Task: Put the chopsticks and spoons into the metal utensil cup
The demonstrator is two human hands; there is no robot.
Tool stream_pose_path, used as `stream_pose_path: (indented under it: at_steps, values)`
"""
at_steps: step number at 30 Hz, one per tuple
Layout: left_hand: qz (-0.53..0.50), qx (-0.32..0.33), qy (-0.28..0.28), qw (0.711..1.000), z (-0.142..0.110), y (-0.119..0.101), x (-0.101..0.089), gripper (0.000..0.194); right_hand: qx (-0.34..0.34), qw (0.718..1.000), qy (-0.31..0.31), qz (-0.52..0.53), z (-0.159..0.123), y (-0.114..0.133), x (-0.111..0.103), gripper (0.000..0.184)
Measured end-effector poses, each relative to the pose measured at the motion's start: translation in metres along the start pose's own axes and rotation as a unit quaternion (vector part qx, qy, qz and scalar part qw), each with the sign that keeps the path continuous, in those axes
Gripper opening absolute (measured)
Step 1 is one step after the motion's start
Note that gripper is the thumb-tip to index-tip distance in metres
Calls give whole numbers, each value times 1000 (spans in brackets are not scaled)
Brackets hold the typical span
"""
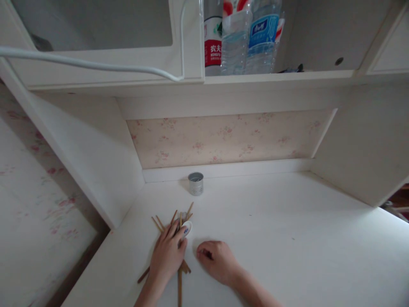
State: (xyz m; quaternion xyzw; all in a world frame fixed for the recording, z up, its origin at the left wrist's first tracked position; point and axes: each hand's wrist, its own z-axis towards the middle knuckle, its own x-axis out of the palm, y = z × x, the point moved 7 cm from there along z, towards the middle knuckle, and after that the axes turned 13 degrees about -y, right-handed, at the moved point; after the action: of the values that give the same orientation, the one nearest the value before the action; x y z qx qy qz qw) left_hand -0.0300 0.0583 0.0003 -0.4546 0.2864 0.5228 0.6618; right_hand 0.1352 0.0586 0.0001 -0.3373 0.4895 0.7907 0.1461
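Several wooden chopsticks lie crossed on the white tabletop, poking out from beneath and around my left hand. That hand is closed on a small white round piece with a blue mark, its fingertips and thumb at the left edge. Just beyond it a small clear or greyish thing shows among the stick ends; its kind is unclear. To the right, my right hand rests on its side with curled fingers, apart from the sticks. Whatever it may hold is hidden.
A silver tin cup stands near the back edge of the white table. Overhead, a shelf holds several plastic bottles. A white cable hangs across the cabinet. Side panels bound the tabletop.
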Motion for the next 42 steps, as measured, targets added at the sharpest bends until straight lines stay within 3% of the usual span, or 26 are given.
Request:
stream_pose_path:
  at_steps: [6, 9, 15, 22, 27, 31, 37, 42]
  values:
    - [-55, -18, -58, 997, 4, 3, -11, 39, 104, 994, -34, 31, 35, -19, -3, 29]
    - [-85, -36, -83, 992, 6, 6, -20, 36, 101, 993, -60, 1, 76, -20, -18, 34]
    - [-113, -92, -81, 986, 6, 13, -24, 30, 80, 990, -88, -75, 157, -16, -38, 64]
    - [-174, -97, -70, 978, 7, 14, -25, 29, 115, 982, -113, -93, 198, -36, -29, 42]
    - [-205, -111, -88, 968, 10, 19, -32, 25, 107, 980, -164, -39, 194, -43, -37, 23]
    - [-225, -93, -105, 964, 11, 23, -28, 25, 98, 974, -201, 35, 174, -39, -54, 19]
    - [-236, -82, -117, 961, 11, 34, -17, 29, 85, 962, -221, 136, 125, -22, -77, 22]
    - [-224, -77, -111, 965, 12, 34, -14, 28, 86, 954, -223, 182, 67, -18, -82, 23]
